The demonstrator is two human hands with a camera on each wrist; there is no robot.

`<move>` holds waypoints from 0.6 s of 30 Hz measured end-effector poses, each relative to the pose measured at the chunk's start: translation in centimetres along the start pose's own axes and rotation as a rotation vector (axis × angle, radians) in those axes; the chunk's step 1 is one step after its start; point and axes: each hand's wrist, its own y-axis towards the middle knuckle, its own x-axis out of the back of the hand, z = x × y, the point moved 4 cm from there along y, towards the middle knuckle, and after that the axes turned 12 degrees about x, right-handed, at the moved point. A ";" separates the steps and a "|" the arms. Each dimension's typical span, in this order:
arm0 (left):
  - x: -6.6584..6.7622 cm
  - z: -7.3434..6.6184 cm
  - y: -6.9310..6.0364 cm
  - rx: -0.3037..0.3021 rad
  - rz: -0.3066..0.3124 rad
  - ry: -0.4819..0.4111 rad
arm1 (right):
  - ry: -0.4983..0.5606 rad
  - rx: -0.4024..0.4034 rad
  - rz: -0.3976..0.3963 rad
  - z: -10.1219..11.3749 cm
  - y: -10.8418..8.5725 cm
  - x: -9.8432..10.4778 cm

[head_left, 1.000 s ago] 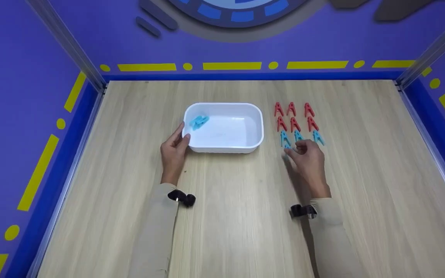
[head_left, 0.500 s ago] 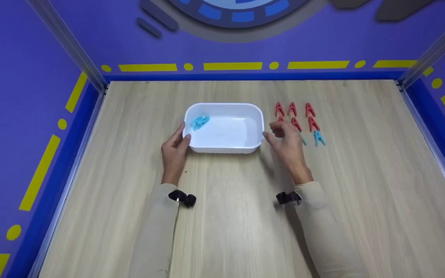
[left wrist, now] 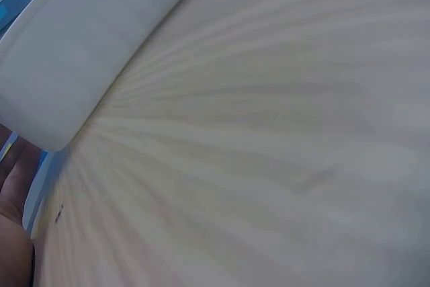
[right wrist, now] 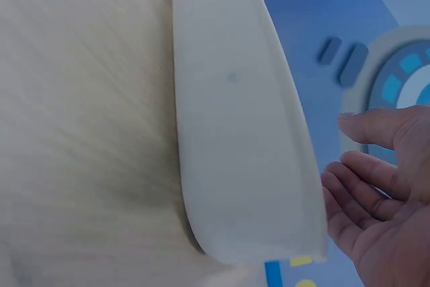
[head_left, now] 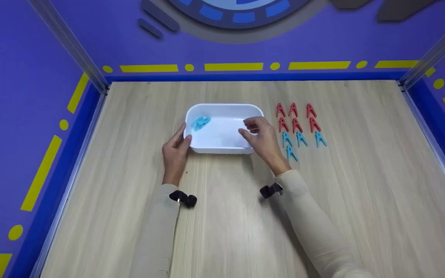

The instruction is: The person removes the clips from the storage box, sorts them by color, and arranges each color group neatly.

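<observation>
In the head view my left hand grips the left side of a white plastic basin, thumb near the front left corner. Over the basin's right end hovers my right hand, thumb and fingers apart with nothing between them; the right wrist view shows this hand beyond the basin's rim. Several light blue clothespins lie in a small pile at the basin's left end. To the right, on the table, red clothespins stand in two rows, with blue clothespins in front and a single blue clothespin nearest me.
The wooden table is bounded by a blue back wall and by side walls with metal corner posts. The left wrist view shows mostly the tabletop and the basin's outer side.
My right hand has left the nearest blue clothespin, which now lies on the table, and has moved left over the basin. The left hand and basin have stayed put.
</observation>
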 end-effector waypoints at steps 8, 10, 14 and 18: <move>-0.4 -2.1 -1.2 0.060 0.000 -0.008 | 0.034 0.030 0.068 -0.1 1.3 -2.7; -0.4 -2.1 -1.2 0.060 0.001 -0.002 | 0.026 0.044 0.078 -0.1 1.7 -3.2; -0.4 -2.2 -1.2 0.059 0.004 0.004 | 0.022 0.064 0.095 0.0 2.4 -4.1; -0.3 -1.7 -0.9 0.061 0.005 -0.004 | 0.035 0.057 0.111 0.1 3.1 -5.0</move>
